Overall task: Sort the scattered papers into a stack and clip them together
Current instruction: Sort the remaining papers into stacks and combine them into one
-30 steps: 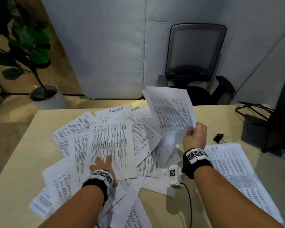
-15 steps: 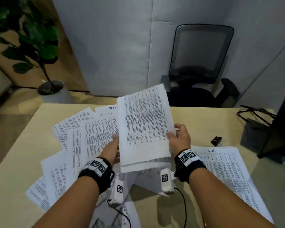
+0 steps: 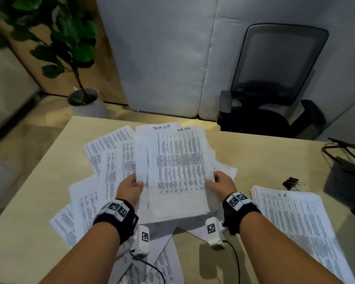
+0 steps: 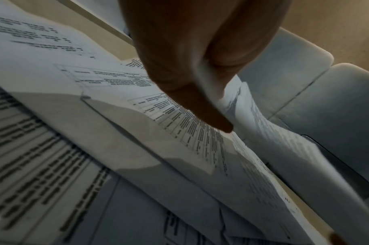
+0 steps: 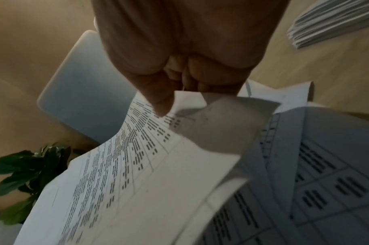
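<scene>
I hold a small bundle of printed sheets (image 3: 178,173) above the desk, tilted towards me. My left hand (image 3: 131,187) pinches its left edge, thumb on top (image 4: 200,106). My right hand (image 3: 219,184) pinches the right edge (image 5: 200,102). Under the bundle, scattered papers (image 3: 109,160) lie fanned over the desk's middle and left. A squared stack of papers (image 3: 295,220) lies to the right. A black binder clip (image 3: 291,183) sits on the desk just beyond that stack, apart from both hands.
The wooden desk (image 3: 254,156) has bare room behind the clip. Black cables and a dark device (image 3: 348,165) sit at the right edge. An office chair (image 3: 275,89) stands beyond the desk, a potted plant (image 3: 78,78) at the far left.
One second ago only my right hand held sheets up, while the left lay on the scattered papers. The left has since come up and taken the bundle's left edge; the bundle moved to centre.
</scene>
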`<state>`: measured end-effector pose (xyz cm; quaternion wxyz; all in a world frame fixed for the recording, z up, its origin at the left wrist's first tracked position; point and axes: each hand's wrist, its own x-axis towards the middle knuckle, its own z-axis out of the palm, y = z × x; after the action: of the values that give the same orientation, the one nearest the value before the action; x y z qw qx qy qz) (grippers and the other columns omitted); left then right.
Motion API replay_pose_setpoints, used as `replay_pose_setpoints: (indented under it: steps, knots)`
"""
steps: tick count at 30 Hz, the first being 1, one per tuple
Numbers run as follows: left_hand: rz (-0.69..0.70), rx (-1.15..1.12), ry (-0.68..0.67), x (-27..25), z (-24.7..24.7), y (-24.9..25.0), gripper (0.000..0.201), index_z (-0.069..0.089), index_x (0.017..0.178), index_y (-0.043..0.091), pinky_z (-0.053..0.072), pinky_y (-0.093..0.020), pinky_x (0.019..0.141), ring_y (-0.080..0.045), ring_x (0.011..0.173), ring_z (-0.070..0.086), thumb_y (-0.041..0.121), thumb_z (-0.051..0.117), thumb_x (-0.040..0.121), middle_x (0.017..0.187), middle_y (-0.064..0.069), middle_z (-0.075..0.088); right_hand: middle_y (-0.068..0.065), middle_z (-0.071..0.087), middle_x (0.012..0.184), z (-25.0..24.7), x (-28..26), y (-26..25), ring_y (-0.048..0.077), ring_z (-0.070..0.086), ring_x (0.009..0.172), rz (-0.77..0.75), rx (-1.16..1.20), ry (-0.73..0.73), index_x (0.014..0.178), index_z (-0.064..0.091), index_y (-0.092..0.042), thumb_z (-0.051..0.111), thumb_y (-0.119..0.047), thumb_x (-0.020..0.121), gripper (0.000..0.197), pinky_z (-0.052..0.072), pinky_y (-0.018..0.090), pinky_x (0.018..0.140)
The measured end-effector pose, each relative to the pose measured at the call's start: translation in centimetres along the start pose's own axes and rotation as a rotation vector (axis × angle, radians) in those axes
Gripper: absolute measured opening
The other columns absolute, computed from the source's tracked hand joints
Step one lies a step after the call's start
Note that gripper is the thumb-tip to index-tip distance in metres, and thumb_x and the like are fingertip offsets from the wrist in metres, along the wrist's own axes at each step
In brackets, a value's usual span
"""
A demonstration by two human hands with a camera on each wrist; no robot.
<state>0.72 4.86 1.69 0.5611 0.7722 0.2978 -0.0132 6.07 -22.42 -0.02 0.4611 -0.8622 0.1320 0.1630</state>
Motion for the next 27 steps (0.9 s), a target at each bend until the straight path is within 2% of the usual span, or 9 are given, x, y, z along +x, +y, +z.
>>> replay_pose_setpoints:
  steps: [2, 4, 7, 11, 14, 17, 20, 24, 27]
  knots:
    - [-0.036, -0.096, -0.105, 0.2, -0.2, -0.2, 0.023, 0.069, 0.1, 0.016, 0.051, -0.053, 0.088, -0.045, 0.087, 0.065, 0.001, 0.052, 0.093, 0.092, -0.019, 0.071, -0.001, 0.056, 0.119, 0.7, -0.1, -0.8, 0.017, 0.052, 0.113, 0.021, 0.107, -0.075, 0.122, 0.051, -0.013, 0.065, -0.025, 0.086, 0.04, 0.045, 0.036, 0.097]
    - [-0.051, -0.133, -0.204, 0.9, -0.4, -0.6, 0.026, 0.071, 0.092, 0.024, 0.052, -0.045, 0.081, -0.033, 0.08, 0.063, 0.004, 0.054, 0.092, 0.088, -0.011, 0.072, 0.0, 0.06, 0.103, 1.2, 0.3, -1.4, 0.017, 0.055, 0.097, 0.01, 0.069, -0.058, 0.107, 0.056, -0.012, 0.065, -0.019, 0.086, 0.024, 0.047, 0.028, 0.08]
    - [0.006, 0.189, -0.094, 2.7, -0.9, -1.3, 0.011, 0.066, 0.101, 0.021, 0.048, -0.044, 0.096, -0.027, 0.097, 0.061, 0.02, 0.058, 0.093, 0.106, -0.011, 0.067, 0.014, 0.06, 0.081, 1.7, 1.2, -1.3, 0.023, 0.053, 0.076, 0.041, -0.101, 0.038, 0.085, 0.058, 0.002, 0.058, -0.007, 0.079, 0.011, 0.04, 0.027, 0.064]
    - [-0.164, 0.688, 0.07, 4.1, -2.1, -2.0, 0.078, 0.035, 0.143, 0.018, 0.041, -0.047, 0.102, -0.039, 0.127, 0.04, 0.028, 0.075, 0.076, 0.144, -0.016, 0.031, 0.013, 0.055, 0.076, 2.8, 1.1, 0.6, 0.025, 0.051, 0.073, 0.104, -0.263, 0.04, 0.07, 0.047, -0.008, 0.054, -0.009, 0.085, 0.016, 0.038, 0.029, 0.063]
    - [-0.286, 0.673, 0.072, 4.9, -2.4, -2.7, 0.092, 0.023, 0.143, 0.012, 0.051, -0.046, 0.091, -0.042, 0.114, 0.05, 0.015, 0.078, 0.07, 0.133, -0.02, 0.036, 0.015, 0.056, 0.072, 3.6, 0.5, 1.3, 0.027, 0.053, 0.071, 0.139, -0.183, 0.053, 0.067, 0.045, -0.011, 0.053, -0.001, 0.082, 0.019, 0.041, 0.029, 0.06]
    - [-0.269, 0.546, 0.006, 5.6, -2.4, -3.0, 0.064, 0.034, 0.136, 0.001, 0.051, -0.035, 0.08, -0.039, 0.104, 0.058, 0.005, 0.066, 0.081, 0.12, -0.023, 0.054, 0.01, 0.055, 0.076, 3.9, 0.5, 0.1, 0.025, 0.051, 0.077, 0.116, -0.061, -0.025, 0.077, 0.053, -0.007, 0.051, 0.01, 0.076, 0.018, 0.041, 0.028, 0.064]
    - [-0.092, 0.536, 0.029, 5.5, -2.8, -3.1, 0.02, 0.056, 0.109, -0.004, 0.041, -0.031, 0.075, -0.036, 0.1, 0.059, 0.004, 0.048, 0.093, 0.106, -0.022, 0.062, 0.011, 0.06, 0.086, 3.8, 0.7, -1.7, 0.026, 0.055, 0.08, 0.068, 0.066, -0.036, 0.1, 0.061, -0.006, 0.053, 0.001, 0.086, 0.017, 0.044, 0.028, 0.065]
    - [-0.018, 0.309, 0.077, 5.2, -3.9, -3.7, 0.015, 0.059, 0.099, -0.001, 0.041, -0.031, 0.077, -0.03, 0.095, 0.059, 0.0, 0.046, 0.092, 0.092, -0.008, 0.057, 0.01, 0.064, 0.089, 4.7, 2.1, -2.5, 0.028, 0.061, 0.085, 0.081, 0.197, 0.046, 0.095, 0.063, -0.011, 0.058, -0.006, 0.087, 0.011, 0.052, 0.037, 0.076]
    - [-0.048, 0.239, -0.145, 5.2, -4.2, -4.3, 0.015, 0.063, 0.085, 0.01, 0.051, -0.04, 0.087, -0.031, 0.094, 0.063, 0.004, 0.05, 0.089, 0.093, -0.009, 0.068, 0.01, 0.067, 0.092, 6.3, 2.8, -2.9, 0.031, 0.064, 0.09, 0.089, 0.241, 0.032, 0.093, 0.064, -0.012, 0.062, -0.01, 0.084, 0.009, 0.053, 0.044, 0.082]
